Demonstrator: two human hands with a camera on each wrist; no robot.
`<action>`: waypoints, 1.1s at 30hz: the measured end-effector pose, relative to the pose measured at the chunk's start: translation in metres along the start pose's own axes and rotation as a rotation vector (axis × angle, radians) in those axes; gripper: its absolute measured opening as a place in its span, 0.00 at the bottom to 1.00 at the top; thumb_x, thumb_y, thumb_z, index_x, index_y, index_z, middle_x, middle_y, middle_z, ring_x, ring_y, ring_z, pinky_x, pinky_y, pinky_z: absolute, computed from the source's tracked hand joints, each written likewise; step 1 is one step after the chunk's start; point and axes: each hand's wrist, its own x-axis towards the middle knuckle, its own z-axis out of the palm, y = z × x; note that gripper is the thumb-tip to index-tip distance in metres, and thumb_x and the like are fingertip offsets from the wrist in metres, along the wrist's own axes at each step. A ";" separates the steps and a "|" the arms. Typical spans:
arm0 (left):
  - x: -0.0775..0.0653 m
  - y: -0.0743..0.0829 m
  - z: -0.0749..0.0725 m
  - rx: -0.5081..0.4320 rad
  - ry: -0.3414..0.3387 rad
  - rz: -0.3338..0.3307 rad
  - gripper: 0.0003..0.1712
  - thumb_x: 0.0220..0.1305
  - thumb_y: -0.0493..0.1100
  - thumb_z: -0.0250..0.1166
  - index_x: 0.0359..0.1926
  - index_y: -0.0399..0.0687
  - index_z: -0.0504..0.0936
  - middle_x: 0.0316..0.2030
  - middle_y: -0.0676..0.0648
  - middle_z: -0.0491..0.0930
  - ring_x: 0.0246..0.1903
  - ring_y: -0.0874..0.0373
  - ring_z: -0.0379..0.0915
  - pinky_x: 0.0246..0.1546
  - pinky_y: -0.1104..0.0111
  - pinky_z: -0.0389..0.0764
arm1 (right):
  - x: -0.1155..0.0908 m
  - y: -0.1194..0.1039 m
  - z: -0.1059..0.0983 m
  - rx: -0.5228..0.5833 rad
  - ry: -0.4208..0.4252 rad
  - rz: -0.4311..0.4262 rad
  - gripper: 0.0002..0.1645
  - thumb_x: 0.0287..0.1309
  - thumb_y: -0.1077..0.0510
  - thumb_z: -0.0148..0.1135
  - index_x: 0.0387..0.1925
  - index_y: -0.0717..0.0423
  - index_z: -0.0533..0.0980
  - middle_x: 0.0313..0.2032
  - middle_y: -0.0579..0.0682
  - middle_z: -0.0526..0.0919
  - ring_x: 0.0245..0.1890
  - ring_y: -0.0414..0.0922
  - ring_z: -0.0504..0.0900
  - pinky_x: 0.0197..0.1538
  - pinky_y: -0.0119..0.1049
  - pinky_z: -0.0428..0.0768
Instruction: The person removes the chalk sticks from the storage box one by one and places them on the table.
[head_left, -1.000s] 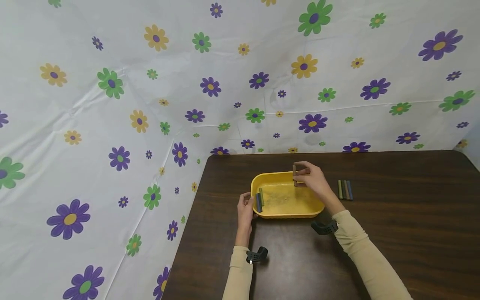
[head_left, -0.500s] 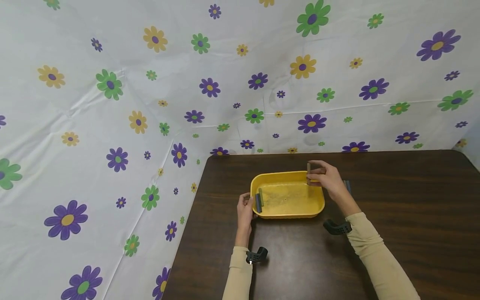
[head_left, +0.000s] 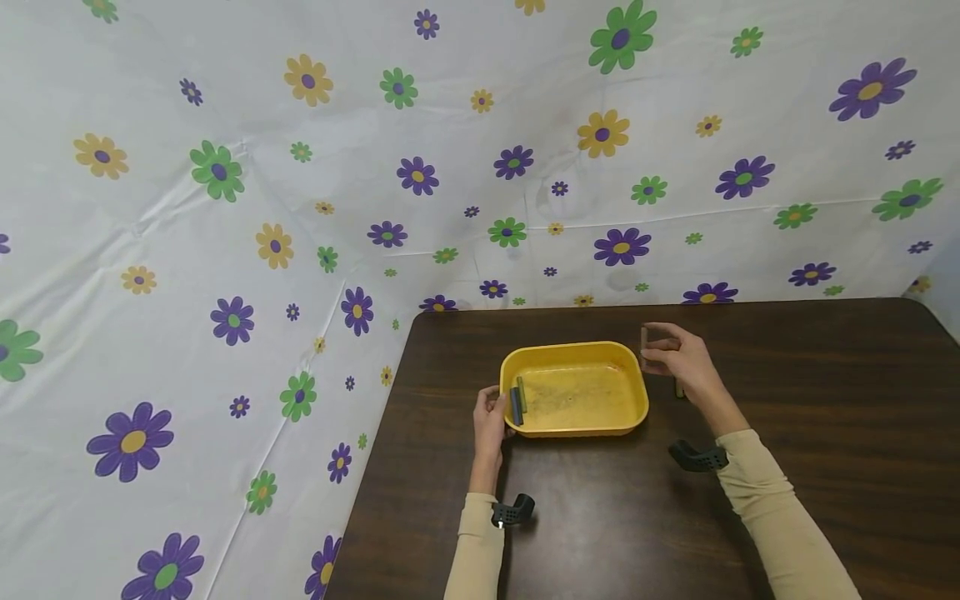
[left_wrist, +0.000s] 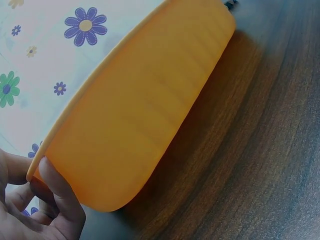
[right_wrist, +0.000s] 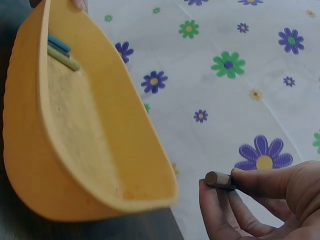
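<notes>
As your left hand [head_left: 490,423] is gripping the yellow tray [head_left: 576,395] by its left edge, your right hand [head_left: 684,362] is pinching a brown stick [head_left: 643,349] outside its far-right corner, apparently mid-transfer, set-down calling for steady fingers.

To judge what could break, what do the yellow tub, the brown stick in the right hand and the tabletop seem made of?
Yellow tub: likely molded plastic; smooth, faint ribs in its wall.
Brown stick: perhaps chalk or pastel, from its matte look and blunt round end.
Tabletop: wood or wood-look laminate; streaked grain, soft sheen.
</notes>
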 end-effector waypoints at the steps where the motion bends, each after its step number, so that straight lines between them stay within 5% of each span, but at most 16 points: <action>1: 0.000 0.000 0.000 0.002 0.000 -0.002 0.18 0.80 0.42 0.56 0.63 0.37 0.74 0.42 0.32 0.76 0.22 0.59 0.67 0.22 0.70 0.71 | 0.000 0.002 -0.002 -0.003 0.005 0.000 0.36 0.72 0.66 0.60 0.76 0.67 0.59 0.58 0.77 0.73 0.40 0.44 0.87 0.44 0.37 0.86; 8: 0.002 -0.001 0.000 0.023 -0.001 -0.004 0.20 0.81 0.41 0.54 0.65 0.34 0.72 0.43 0.29 0.75 0.22 0.58 0.65 0.23 0.67 0.70 | -0.003 0.015 -0.019 -0.044 0.046 -0.016 0.35 0.73 0.66 0.59 0.76 0.67 0.60 0.57 0.75 0.73 0.36 0.34 0.83 0.45 0.39 0.86; 20: -0.024 0.040 0.000 0.017 -0.035 0.026 0.19 0.79 0.37 0.54 0.63 0.27 0.70 0.41 0.26 0.74 0.24 0.55 0.68 0.25 0.64 0.73 | -0.009 0.034 -0.043 -0.093 0.112 0.017 0.35 0.73 0.68 0.57 0.76 0.68 0.60 0.58 0.75 0.73 0.37 0.33 0.81 0.44 0.36 0.86; 28: -0.009 0.019 0.001 0.036 -0.024 -0.006 0.20 0.80 0.37 0.53 0.65 0.28 0.70 0.43 0.24 0.74 0.24 0.54 0.68 0.26 0.61 0.73 | -0.011 0.050 -0.057 -0.158 0.146 0.024 0.34 0.72 0.70 0.57 0.74 0.71 0.60 0.57 0.78 0.73 0.35 0.28 0.77 0.39 0.29 0.84; 33: 0.001 -0.001 0.000 0.037 0.006 -0.004 0.20 0.81 0.40 0.54 0.65 0.33 0.71 0.42 0.29 0.75 0.24 0.56 0.67 0.23 0.65 0.72 | -0.010 0.064 -0.062 -0.271 0.182 0.031 0.32 0.70 0.70 0.58 0.72 0.73 0.63 0.54 0.79 0.77 0.37 0.42 0.82 0.36 0.32 0.84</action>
